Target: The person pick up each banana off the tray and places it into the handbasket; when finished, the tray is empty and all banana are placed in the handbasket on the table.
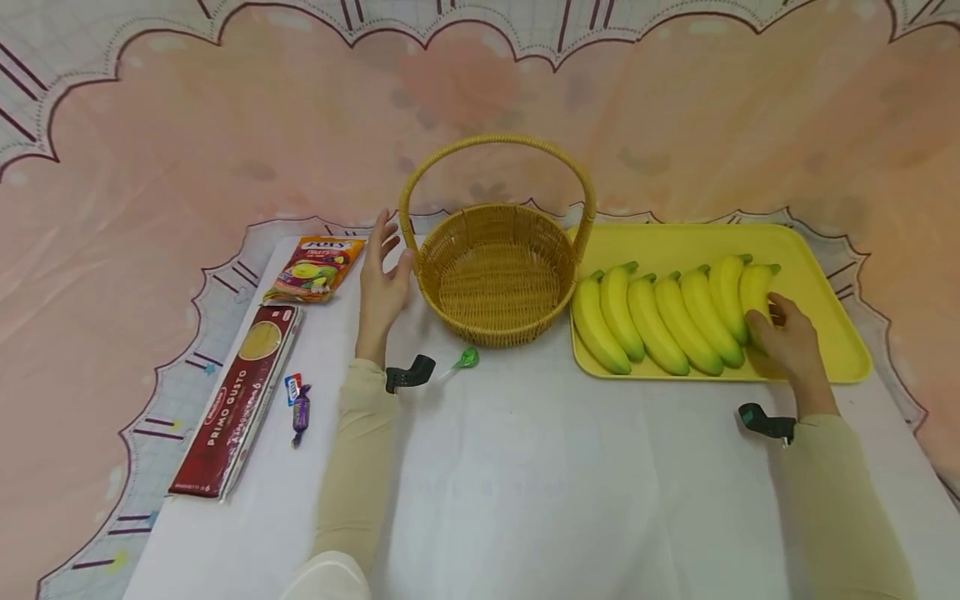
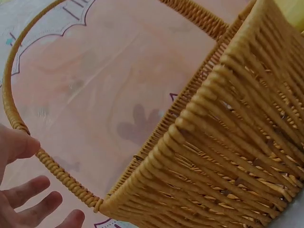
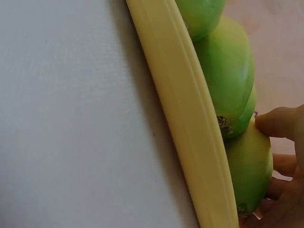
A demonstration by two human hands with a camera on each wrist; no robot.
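Head: left hand point(image 1: 384, 279) open, thumb at the wicker basket point(image 1: 497, 283) handle base; bare desk point(image 1: 525, 467) in front. Right hand point(image 1: 787, 337) curls round the rightmost banana point(image 1: 756, 293) on the yellow tray point(image 1: 825, 275).
Left wrist: fingers point(image 2: 28, 192) spread, thumb touching the handle.
Right wrist: fingers point(image 3: 280, 122) wrap the banana just inside the tray rim.

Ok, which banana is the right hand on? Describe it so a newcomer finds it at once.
Start at the yellow tray right of the wicker basket, where seven bananas lie in a row. The one gripped is the banana at the row's far right end, with the right hand curled round its lower end.
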